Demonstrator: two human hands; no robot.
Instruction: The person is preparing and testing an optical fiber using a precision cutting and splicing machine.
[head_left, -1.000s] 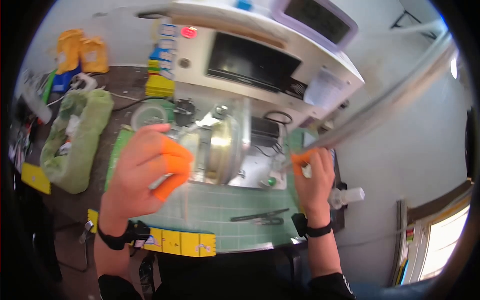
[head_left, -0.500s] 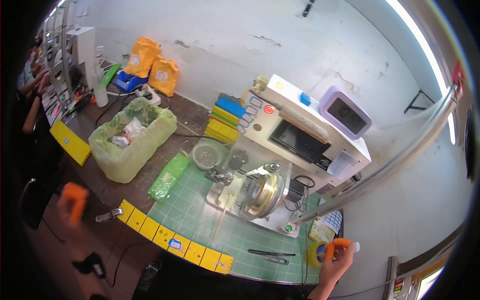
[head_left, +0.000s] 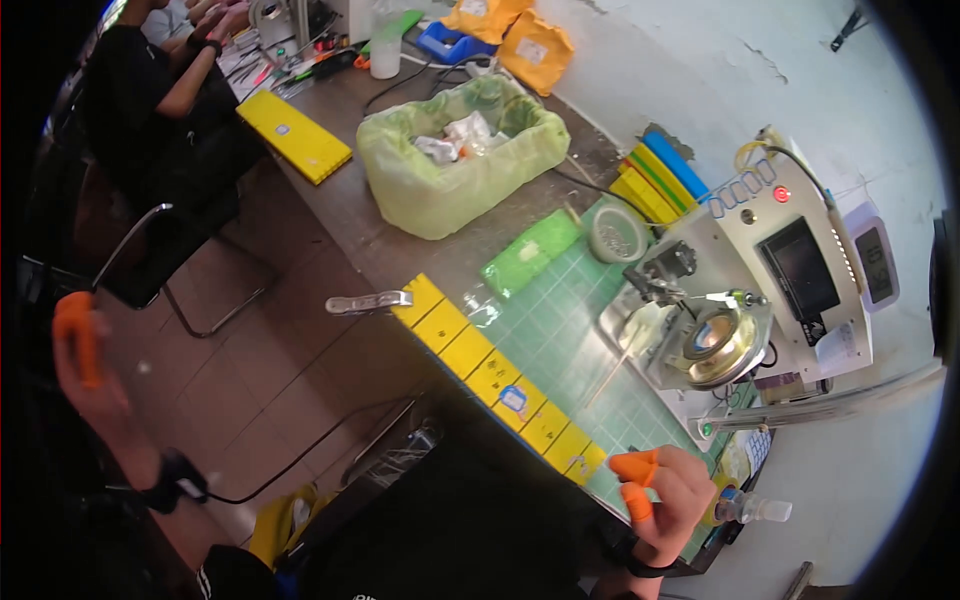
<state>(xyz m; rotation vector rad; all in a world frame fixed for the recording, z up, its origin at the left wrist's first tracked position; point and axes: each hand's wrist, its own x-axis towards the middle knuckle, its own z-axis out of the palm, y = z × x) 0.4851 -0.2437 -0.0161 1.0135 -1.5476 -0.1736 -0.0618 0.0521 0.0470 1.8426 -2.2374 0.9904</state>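
Note:
My left hand, with orange finger cots, is held out over the floor at the far left; motion smears its fingers, and I see nothing certain in them. My right hand is at the bench's near right edge, close to the end of a yellow divided strip. Orange cots cover its thumb and index finger; they are bent, with a gap between the tips and nothing visible there. Behind this hand is a clear bottle with a whitish cap. A small blue-and-white piece lies on the strip.
A machine with a round brass-coloured wheel stands on the green gridded mat. Nearby are a bowl of small metal bits, a green packet and a lined bin. A metal clip juts past the bench edge. Another person sits far left.
The view has swung left and downward. My right hand has moved from beside the bottle toward the yellow strip's end. My left hand remains out to the left, blurred.

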